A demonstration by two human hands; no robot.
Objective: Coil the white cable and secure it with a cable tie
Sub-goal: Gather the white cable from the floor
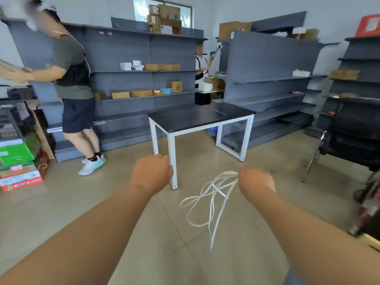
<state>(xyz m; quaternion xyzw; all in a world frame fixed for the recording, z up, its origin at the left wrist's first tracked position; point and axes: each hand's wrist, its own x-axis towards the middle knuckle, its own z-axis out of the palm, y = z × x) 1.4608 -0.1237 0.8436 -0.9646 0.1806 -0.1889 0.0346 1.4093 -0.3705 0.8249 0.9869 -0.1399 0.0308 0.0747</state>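
The white cable (211, 202) is gripped in loose loops by the right hand (256, 183), just in front of the table (185, 119), with its strands hanging toward the floor. The left hand (152, 173) is curled into a fist before the table's near leg, and nothing is seen in it. A thin pale strip (221, 112), too small to be identified, lies on the tabletop's far right. Left of the table a person (70, 58) is seen at grey shelving (127, 50). A black chair (349, 130) is placed to the table's right.

Cable tie (221, 112) on black table (185, 120)
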